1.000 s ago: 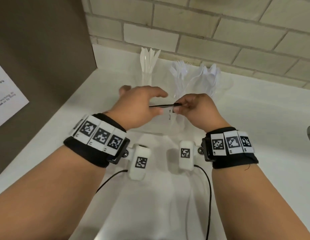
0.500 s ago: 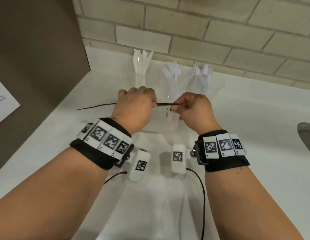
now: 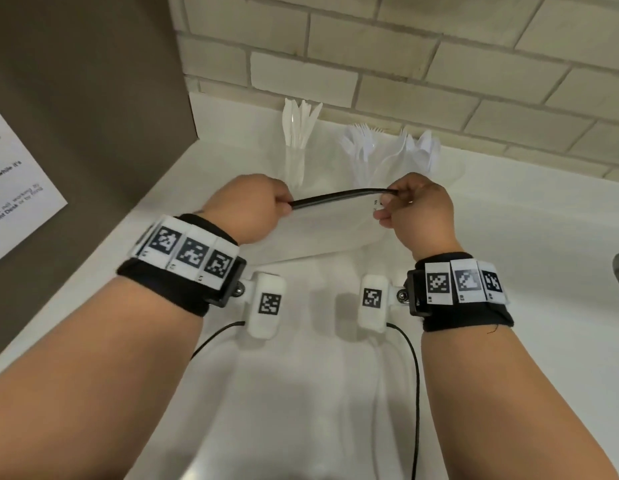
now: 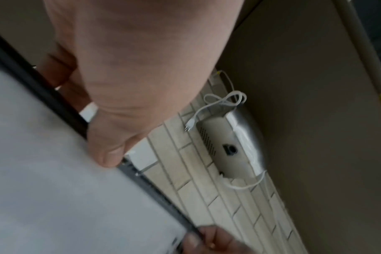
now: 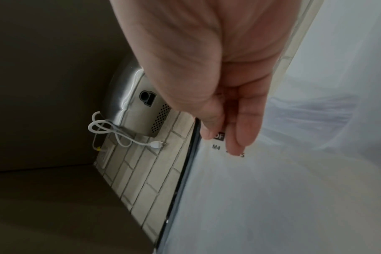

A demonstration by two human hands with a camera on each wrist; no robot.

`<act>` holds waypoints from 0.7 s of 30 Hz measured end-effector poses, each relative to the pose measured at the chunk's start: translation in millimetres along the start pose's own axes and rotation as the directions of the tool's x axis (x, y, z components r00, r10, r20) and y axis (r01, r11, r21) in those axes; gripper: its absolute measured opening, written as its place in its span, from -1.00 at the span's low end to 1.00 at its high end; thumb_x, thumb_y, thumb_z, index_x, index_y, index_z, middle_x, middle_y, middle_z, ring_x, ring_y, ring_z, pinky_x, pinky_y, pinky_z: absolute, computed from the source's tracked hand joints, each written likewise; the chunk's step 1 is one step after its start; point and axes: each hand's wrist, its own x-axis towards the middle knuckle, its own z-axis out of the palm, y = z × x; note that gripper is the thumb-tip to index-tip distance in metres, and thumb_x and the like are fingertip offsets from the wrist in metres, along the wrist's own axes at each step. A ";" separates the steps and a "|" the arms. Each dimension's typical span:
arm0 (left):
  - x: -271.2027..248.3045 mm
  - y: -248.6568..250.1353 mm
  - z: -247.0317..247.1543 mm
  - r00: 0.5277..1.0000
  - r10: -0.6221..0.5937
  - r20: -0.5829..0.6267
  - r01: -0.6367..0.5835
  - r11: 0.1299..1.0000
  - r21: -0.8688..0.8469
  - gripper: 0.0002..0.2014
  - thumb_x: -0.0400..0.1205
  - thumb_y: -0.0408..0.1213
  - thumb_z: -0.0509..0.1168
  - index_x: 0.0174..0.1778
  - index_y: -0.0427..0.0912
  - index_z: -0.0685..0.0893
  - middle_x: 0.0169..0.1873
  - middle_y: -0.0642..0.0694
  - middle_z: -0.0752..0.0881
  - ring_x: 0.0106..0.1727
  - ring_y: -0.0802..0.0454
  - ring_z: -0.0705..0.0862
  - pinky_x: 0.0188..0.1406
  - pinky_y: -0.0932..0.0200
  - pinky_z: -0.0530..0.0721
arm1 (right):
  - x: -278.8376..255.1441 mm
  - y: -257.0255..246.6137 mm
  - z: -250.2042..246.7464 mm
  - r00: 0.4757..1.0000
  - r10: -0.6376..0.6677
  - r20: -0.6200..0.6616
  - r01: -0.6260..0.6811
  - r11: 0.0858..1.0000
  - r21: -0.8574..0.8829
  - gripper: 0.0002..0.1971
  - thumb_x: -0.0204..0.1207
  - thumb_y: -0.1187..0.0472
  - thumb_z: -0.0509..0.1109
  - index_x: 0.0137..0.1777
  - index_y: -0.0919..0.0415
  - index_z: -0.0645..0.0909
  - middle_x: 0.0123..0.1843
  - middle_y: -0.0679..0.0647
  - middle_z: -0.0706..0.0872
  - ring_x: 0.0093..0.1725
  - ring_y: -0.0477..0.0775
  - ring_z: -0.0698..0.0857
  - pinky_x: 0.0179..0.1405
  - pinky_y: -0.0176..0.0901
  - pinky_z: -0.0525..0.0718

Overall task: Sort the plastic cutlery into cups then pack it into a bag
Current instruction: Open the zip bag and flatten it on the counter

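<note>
The left hand (image 3: pixel 247 207) and right hand (image 3: pixel 417 206) are each pinching the bag (image 3: pixel 332 226) by its black strip (image 3: pixel 339 197), cutlery cups (image 3: pixel 294 161) standing at 12 o'clock.

The right hand (image 5: pixel 209 82) reaches down from the top, its thumb and fingertips (image 5: pixel 243 135) pinching the upper edge of a translucent plastic bag (image 5: pixel 272 197) just beside the bag's black zip strip (image 5: pixel 183 175). Black print reading "M4" shows on the bag under the fingertips. Left of the strip is a tiled wall (image 5: pixel 150 178), and on it a steel hand dryer (image 5: pixel 139 110) with a looped white power cord (image 5: pixel 118 134) hanging just below.
</note>
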 end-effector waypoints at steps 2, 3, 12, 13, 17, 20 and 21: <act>5.5 3.7 12.4 1.000 -0.015 0.014 0.016 0.999 -0.043 -0.76 0.67 -0.18 0.25 0.20 -0.13 0.70 0.07 -0.11 0.73 0.00 -0.04 0.60 -0.05 0.22 0.44 | -4.1 -4.0 6.1 0.998 -0.040 -0.046 0.039 0.999 -0.035 -0.89 0.51 0.22 0.42 -0.17 0.04 0.54 -0.16 0.06 0.74 -0.20 0.10 0.81 0.03 0.13 0.77; 7.1 5.4 16.2 1.000 -0.021 -0.001 0.021 0.998 -0.065 -0.80 0.65 -0.17 0.29 0.11 -0.12 0.72 -0.02 -0.08 0.74 -0.06 0.00 0.59 -0.10 0.23 0.44 | -6.5 -6.3 8.4 0.994 -0.050 -0.094 0.044 0.997 -0.063 -0.83 0.44 0.07 0.47 -0.12 0.00 0.51 -0.08 0.08 0.72 -0.16 0.15 0.80 0.02 0.12 0.75; -1.4 24.2 24.2 0.961 -0.164 0.224 0.277 0.521 -0.807 -0.84 0.46 -0.17 0.52 -0.28 -0.17 0.71 -0.32 -0.03 0.72 -0.19 0.06 0.67 -0.04 0.17 0.64 | -23.4 -18.6 38.0 0.965 0.237 0.108 -0.261 0.894 0.365 -0.60 0.50 0.25 0.48 0.16 0.17 0.29 -0.12 0.19 0.73 -0.27 0.06 0.78 -0.14 0.00 0.78; -2.3 24.6 21.7 0.947 -0.154 0.281 0.320 0.438 -0.840 -0.88 0.49 -0.22 0.49 -0.25 -0.19 0.72 -0.30 -0.07 0.74 -0.19 0.02 0.69 -0.05 0.14 0.67 | -21.9 -20.6 37.7 0.960 0.251 0.123 -0.279 0.863 0.421 -0.62 0.53 0.33 0.44 0.17 0.16 0.29 -0.13 0.18 0.72 -0.28 0.05 0.76 -0.13 -0.02 0.77; -6.4 24.6 14.0 0.898 -0.042 0.438 0.437 0.197 -0.877 -0.89 0.56 -0.42 0.36 -0.03 -0.26 0.71 -0.21 -0.14 0.75 -0.30 0.01 0.75 -0.26 0.14 0.78 | -19.7 -27.6 37.0 0.962 0.217 0.168 -0.272 0.828 0.490 -0.69 0.58 0.42 0.33 0.18 0.16 0.31 -0.19 0.13 0.63 -0.34 0.02 0.68 -0.16 -0.04 0.75; -9.3 26.4 8.2 0.902 0.017 0.432 0.426 0.141 -0.894 -0.85 0.51 -0.50 0.37 -0.02 -0.30 0.69 -0.21 -0.15 0.76 -0.33 0.02 0.79 -0.35 0.16 0.78 | -24.1 -38.6 35.3 0.978 0.136 0.160 -0.203 0.809 0.552 -0.79 0.64 0.42 0.24 0.14 0.17 0.35 -0.25 0.09 0.60 -0.36 -0.02 0.57 -0.33 -0.19 0.63; -11.1 29.1 4.5 0.905 0.045 0.422 0.414 0.132 -0.901 -0.88 0.48 -0.49 0.38 -0.09 -0.29 0.68 -0.24 -0.14 0.76 -0.32 0.02 0.79 -0.33 0.16 0.79 | -24.1 -43.0 32.7 0.985 0.092 0.143 -0.159 0.795 0.585 -0.82 0.65 0.43 0.20 0.09 0.14 0.36 -0.27 0.08 0.60 -0.38 -0.03 0.54 -0.39 -0.24 0.58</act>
